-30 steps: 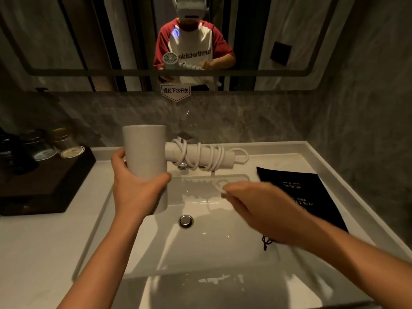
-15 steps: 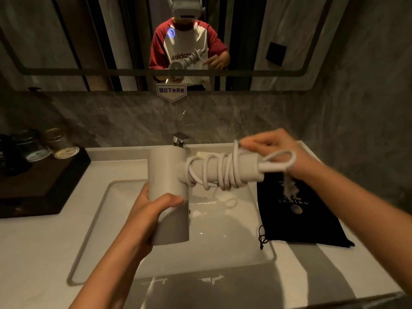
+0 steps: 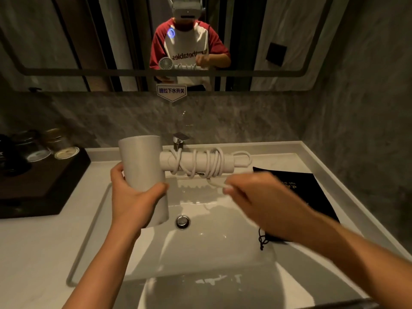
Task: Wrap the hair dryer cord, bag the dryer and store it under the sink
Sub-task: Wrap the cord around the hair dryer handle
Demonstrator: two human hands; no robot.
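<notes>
Head view looked down over a white sink [image 3: 133, 253] set in a pale counter. The left hand [image 3: 131, 197] was wrapped around the barrel of the white hair dryer [image 3: 142, 172], holding it upright above the basin's left part, with the handle pointing right and level. The white cord [image 3: 196, 163] was coiled in several loose turns around that handle, with a small loop sticking out past the handle's right end. The right hand [image 3: 263, 199], blurred, pinched the free stretch of cord just below the handle, fingers closed on it. A chrome drain plug [image 3: 182, 221] sat in the basin beneath the dryer, and the faucet [image 3: 179, 141] stood at the far edge behind the handle. A black drawstring bag [image 3: 296, 186] lay flat on the counter to the right of the basin, partly hidden by the right forearm. On the far left a dark tray [image 3: 44, 186] carried lidded glasses [image 3: 64, 148]. The mirror [image 3: 89, 41] on the far wall reflected the person holding the dryer.
</notes>
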